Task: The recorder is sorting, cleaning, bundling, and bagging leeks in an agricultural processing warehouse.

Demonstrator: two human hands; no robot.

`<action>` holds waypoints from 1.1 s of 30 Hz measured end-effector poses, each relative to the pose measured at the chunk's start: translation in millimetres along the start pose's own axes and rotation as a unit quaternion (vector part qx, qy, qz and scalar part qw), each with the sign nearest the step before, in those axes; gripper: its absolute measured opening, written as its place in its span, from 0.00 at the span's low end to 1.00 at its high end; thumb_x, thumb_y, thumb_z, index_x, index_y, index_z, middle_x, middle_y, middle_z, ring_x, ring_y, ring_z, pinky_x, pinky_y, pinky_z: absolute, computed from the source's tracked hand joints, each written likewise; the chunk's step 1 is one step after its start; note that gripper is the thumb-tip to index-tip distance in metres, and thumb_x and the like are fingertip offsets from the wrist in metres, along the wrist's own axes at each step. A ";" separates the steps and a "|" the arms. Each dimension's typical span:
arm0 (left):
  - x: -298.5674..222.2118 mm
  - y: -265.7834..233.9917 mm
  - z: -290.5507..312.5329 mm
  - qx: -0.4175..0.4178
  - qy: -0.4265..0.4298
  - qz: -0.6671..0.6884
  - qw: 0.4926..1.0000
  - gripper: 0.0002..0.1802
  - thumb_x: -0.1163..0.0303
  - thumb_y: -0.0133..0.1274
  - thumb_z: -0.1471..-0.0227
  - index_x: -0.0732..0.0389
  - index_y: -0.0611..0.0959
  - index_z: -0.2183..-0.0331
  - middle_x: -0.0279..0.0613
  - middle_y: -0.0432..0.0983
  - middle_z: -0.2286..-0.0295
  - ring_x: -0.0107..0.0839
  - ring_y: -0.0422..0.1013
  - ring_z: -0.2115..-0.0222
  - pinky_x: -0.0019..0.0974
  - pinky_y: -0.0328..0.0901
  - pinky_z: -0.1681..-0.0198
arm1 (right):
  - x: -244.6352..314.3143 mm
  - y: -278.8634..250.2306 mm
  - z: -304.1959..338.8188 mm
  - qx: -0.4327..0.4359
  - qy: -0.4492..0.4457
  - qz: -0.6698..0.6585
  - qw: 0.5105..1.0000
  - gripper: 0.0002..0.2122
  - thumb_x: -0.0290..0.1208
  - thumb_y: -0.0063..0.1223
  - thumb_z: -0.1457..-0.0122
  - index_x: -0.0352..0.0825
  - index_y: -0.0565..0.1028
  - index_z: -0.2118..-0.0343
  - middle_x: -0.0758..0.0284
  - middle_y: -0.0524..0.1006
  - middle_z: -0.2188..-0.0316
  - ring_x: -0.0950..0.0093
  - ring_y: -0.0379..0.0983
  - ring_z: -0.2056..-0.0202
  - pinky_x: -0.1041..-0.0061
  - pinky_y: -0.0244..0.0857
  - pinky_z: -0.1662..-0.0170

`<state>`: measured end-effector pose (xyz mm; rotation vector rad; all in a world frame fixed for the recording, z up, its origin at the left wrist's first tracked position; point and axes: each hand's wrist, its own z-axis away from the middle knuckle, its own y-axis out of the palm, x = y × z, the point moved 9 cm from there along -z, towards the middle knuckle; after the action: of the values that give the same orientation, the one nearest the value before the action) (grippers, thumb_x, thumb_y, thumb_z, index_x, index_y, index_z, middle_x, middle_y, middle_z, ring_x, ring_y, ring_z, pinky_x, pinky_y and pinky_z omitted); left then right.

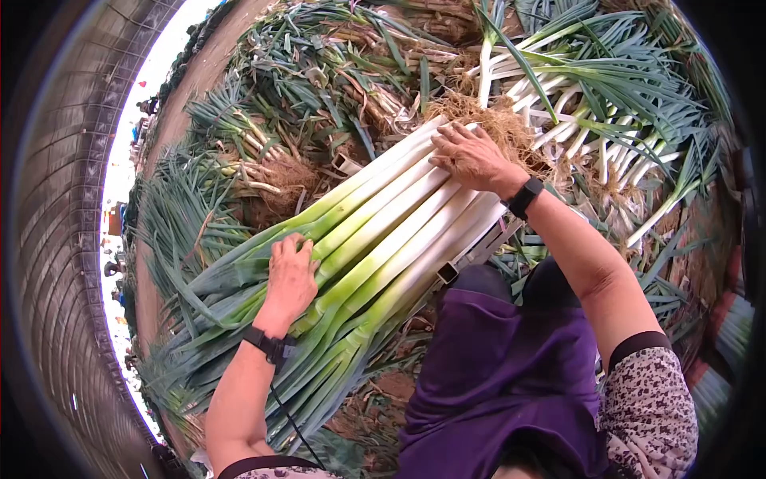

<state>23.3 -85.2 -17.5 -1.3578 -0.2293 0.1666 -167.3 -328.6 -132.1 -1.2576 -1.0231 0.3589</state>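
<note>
A row of thick leeks (383,215) lies side by side in front of me, white ends at the upper right, green leaves fanning to the lower left. My left hand (291,275) is on their green part, its fingers curled over a stalk at the bundle's far side. On the white ends lies my right hand (476,162), fingers stretched out and slightly spread, close to a mass of brown roots (507,124). Beneath the bundle a metal frame (483,251) shows in part, with a square tube end near my knees; the leeks hide the rest.
Loose leeks (590,104) with roots are heaped at the upper right. More leek piles (255,152) and cut leaves cover the ground at the far left. A curved mesh-lined wall (60,239) rises on the left. A thin black cable (291,419) hangs by my left forearm.
</note>
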 end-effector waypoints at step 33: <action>32.3 36.2 -27.3 0.115 -0.041 -0.023 0.992 0.54 0.28 0.37 0.53 0.53 0.46 0.37 0.53 0.38 0.37 0.56 0.34 0.37 0.62 0.33 0.39 | -0.8 10.9 -3.6 -0.021 0.009 0.046 0.999 0.27 0.53 0.28 0.37 0.42 0.60 0.40 0.63 0.55 0.37 0.62 0.45 0.36 0.53 0.34 0.36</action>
<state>62.0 -95.5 -56.0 -1.1177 -0.3019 0.2038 -161.6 -327.8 -142.1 -1.3476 -0.9633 0.3984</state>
